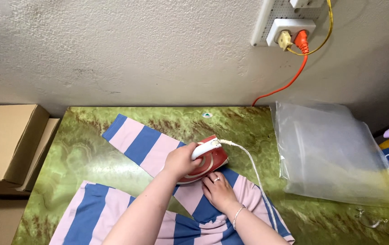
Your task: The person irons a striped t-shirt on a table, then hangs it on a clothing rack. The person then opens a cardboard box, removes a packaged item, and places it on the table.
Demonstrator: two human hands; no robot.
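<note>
A pink and blue striped garment [142, 145] lies spread on a green marbled table [81, 149]. A red and white clothes iron [212, 161] rests on the garment near its middle. My left hand [181, 161] is closed around the iron's white handle. My right hand [219, 190], with a ring and a bracelet, lies flat on the fabric just in front of the iron, fingers pointing toward it. The iron's white cord [258, 177] trails over the garment to the lower right.
A stack of clear plastic bags [330, 154] lies on the table's right side, with eyeglasses [380, 222] near the front right corner. Cardboard boxes [8, 140] stand left of the table. A wall socket [289, 29] holds an orange cable [289, 81].
</note>
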